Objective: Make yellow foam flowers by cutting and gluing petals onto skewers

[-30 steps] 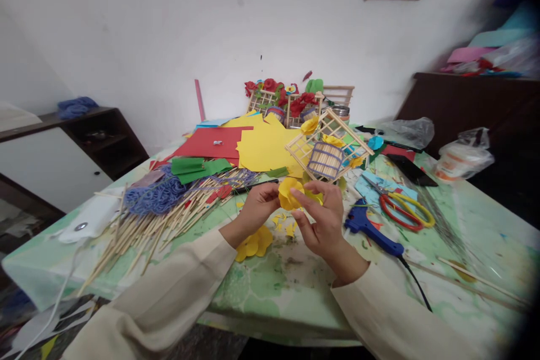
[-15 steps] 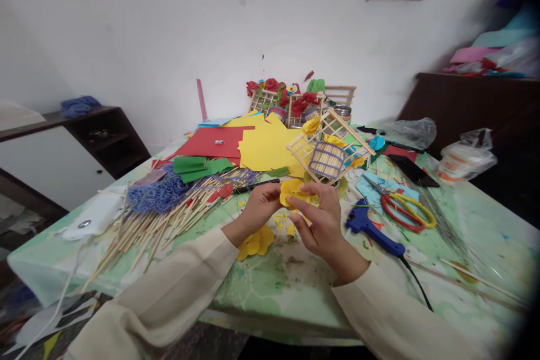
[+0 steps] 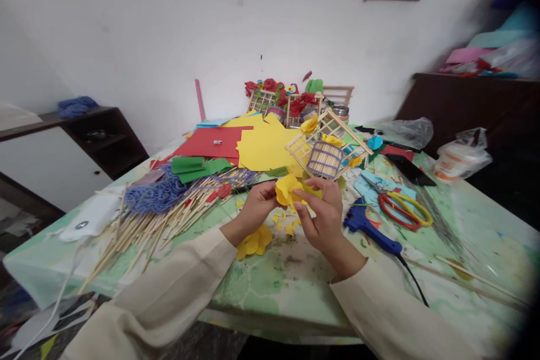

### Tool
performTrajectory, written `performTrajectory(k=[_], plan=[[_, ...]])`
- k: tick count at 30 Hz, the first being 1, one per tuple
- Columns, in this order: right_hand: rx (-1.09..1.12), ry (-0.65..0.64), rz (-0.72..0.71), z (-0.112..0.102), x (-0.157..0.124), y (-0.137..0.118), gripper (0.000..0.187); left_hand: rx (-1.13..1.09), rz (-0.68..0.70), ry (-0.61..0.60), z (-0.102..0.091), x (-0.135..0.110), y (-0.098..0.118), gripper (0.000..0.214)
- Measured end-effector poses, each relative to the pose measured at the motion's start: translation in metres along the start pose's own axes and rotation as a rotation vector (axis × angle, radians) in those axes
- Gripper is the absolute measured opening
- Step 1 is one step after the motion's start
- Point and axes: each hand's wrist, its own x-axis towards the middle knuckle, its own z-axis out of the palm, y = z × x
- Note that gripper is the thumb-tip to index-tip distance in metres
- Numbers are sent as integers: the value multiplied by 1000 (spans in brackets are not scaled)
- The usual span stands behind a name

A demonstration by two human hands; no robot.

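Observation:
A yellow paper flower (image 3: 287,189) is held up between both hands above the table. My left hand (image 3: 260,202) pinches its left edge, fingers closed. From the other side, my right hand (image 3: 324,215) has its thumb and fingers at the petals, closed around the right edge. Under my left wrist a second yellow paper flower (image 3: 255,241) lies on the cloth. Small yellow paper scraps (image 3: 290,227) are scattered just below my hands. Behind them leans a lattice frame of sticks (image 3: 327,149) with a small stick basket and yellow flowers.
At right lie a blue glue gun (image 3: 371,228) with its cord, scissors (image 3: 403,208) and a black phone (image 3: 410,170). Bamboo sticks (image 3: 156,225) and purple yarn (image 3: 154,196) are heaped at left. Yellow paper sheets (image 3: 265,146) and red paper (image 3: 213,142) lie at the back.
The flower has been tilted, so its petals now face more toward the right hand. My right fingers have shifted slightly at its edge; both hands stay in nearly the same place.

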Motion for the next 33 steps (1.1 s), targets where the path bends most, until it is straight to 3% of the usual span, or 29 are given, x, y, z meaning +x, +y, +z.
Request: performTrajectory(k=[8, 15, 23, 33], plan=[[-21, -23, -11, -2, 1, -1, 32, -61, -12, 0, -2, 0, -5, 11], [-17, -23, 41, -1, 0, -2, 24, -46, -79, 38, 0, 0, -2, 12], [-9, -54, 5, 2, -2, -2, 35, 4, -88, 73, 2, 1, 0, 11], [19, -23, -32, 2, -2, -2, 24, 26, -90, 68, 1, 1, -3, 11]])
